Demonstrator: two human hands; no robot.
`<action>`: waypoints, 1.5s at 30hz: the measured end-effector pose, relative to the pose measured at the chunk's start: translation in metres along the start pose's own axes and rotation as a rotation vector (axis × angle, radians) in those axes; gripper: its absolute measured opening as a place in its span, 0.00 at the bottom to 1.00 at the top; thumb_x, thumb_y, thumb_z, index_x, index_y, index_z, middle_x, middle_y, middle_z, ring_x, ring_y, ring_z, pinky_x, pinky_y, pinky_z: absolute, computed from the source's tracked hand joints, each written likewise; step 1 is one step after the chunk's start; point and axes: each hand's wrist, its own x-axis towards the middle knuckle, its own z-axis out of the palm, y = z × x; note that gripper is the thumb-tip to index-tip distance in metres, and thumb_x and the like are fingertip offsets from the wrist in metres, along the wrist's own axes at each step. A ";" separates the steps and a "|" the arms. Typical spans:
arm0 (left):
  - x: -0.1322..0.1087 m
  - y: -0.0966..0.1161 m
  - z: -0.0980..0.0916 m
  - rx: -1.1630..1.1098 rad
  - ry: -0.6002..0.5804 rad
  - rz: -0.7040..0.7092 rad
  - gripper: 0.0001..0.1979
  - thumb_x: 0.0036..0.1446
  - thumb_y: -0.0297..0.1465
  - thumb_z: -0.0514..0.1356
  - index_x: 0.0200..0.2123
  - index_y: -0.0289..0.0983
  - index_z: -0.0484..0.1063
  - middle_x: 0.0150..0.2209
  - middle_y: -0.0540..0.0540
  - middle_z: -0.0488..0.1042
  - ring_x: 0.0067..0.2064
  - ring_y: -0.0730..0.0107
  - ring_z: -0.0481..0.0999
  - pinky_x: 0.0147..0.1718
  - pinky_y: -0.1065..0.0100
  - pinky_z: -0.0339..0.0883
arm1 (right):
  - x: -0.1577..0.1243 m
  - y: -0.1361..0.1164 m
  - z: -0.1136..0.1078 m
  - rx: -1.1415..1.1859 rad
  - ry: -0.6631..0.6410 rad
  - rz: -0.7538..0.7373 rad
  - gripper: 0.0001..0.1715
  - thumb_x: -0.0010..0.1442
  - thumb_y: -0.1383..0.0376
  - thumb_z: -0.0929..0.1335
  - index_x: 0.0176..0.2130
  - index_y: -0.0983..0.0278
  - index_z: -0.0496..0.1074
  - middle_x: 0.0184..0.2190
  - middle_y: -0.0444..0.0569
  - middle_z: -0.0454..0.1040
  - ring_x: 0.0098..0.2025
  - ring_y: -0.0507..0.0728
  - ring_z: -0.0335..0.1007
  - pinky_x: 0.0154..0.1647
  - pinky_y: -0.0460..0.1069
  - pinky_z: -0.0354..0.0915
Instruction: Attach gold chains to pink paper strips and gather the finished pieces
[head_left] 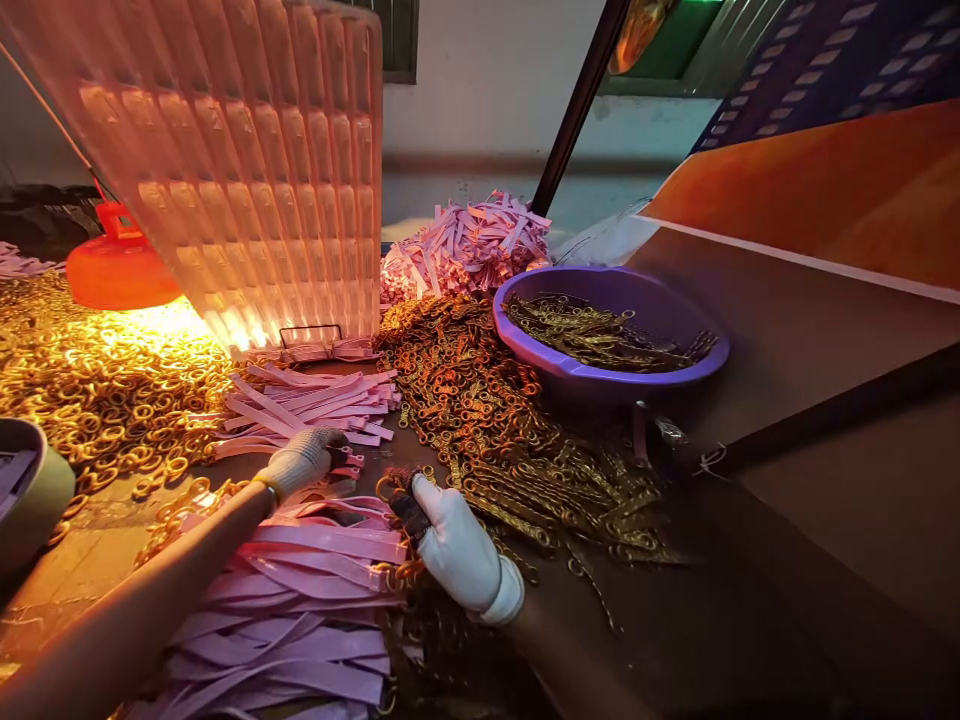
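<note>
My left hand (304, 458), in a white knit glove, reaches forward with its fingers curled down onto a pink strap (352, 462) at the edge of the fanned pink straps (315, 400). My right hand (450, 540), also gloved, is closed with dark-tipped fingers pinching a gold metal clasp (390, 485) at the near edge of the big heap of gold clasps (495, 420). A thick pile of pink straps (300, 600) lies under and between my forearms.
A purple bowl (675, 370) holding more gold clasps sits to the right. A ribbed translucent panel (247, 170) stands at the back beside an orange lamp (120, 270). Gold rings (97, 390) cover the left. Another pink strap pile (465, 245) lies behind. A grey-green container (30, 490) is far left.
</note>
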 end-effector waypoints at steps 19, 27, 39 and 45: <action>-0.119 0.066 0.011 -0.249 0.104 0.060 0.16 0.55 0.42 0.60 0.23 0.37 0.69 0.16 0.52 0.62 0.16 0.77 0.59 0.14 0.74 0.50 | 0.016 -0.036 0.023 -0.777 -0.137 -0.095 0.12 0.56 0.72 0.63 0.41 0.64 0.70 0.36 0.52 0.75 0.35 0.59 0.72 0.30 0.51 0.57; -0.124 0.042 0.027 -0.034 0.064 0.205 0.12 0.59 0.38 0.57 0.31 0.38 0.76 0.25 0.46 0.76 0.25 0.67 0.71 0.26 0.68 0.64 | 0.011 -0.038 0.022 -0.861 -0.173 -0.112 0.12 0.62 0.72 0.60 0.42 0.65 0.70 0.34 0.55 0.75 0.35 0.62 0.72 0.32 0.51 0.61; -0.129 0.027 0.030 -0.048 -0.002 0.285 0.20 0.67 0.42 0.52 0.32 0.36 0.77 0.31 0.45 0.79 0.32 0.68 0.73 0.33 0.69 0.67 | 0.005 -0.038 0.012 -0.797 -0.332 -0.129 0.11 0.61 0.70 0.65 0.46 0.65 0.68 0.35 0.52 0.77 0.36 0.59 0.75 0.30 0.49 0.60; -0.131 0.025 0.039 0.110 -0.010 0.344 0.19 0.67 0.39 0.51 0.34 0.37 0.78 0.36 0.43 0.81 0.37 0.62 0.78 0.40 0.63 0.71 | -0.004 -0.018 0.018 -0.759 -0.322 -0.237 0.13 0.60 0.66 0.67 0.46 0.66 0.69 0.35 0.52 0.77 0.35 0.59 0.75 0.30 0.49 0.60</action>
